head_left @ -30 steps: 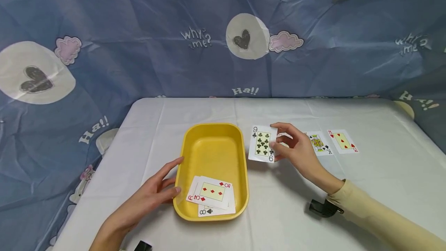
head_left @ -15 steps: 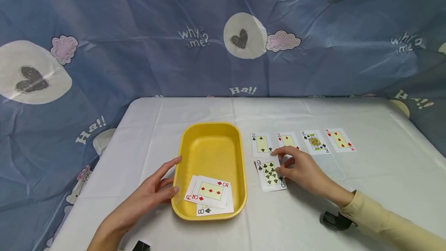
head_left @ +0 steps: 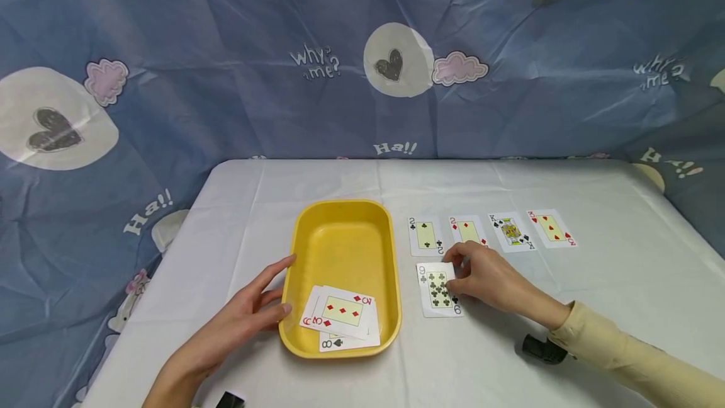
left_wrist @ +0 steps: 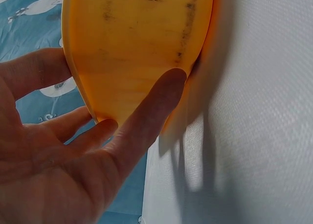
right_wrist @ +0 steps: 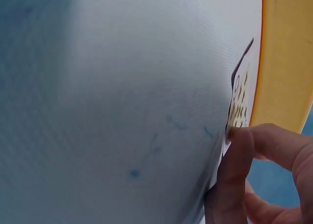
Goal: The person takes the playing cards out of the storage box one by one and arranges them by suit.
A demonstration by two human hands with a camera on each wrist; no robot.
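Nine of clubs (head_left: 436, 298): on white cloth (head_left: 634, 269), just nearside of two of clubs (head_left: 425, 236) | right hand (head_left: 491, 277): pinching its right edge | left hand (head_left: 246, 313): fingers extended, touching yellow tray (head_left: 340, 250)

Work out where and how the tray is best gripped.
The tray is probably best pinched at its raised left rim, from the left: the left hand touches that side, while a row of cards lies right of the tray.
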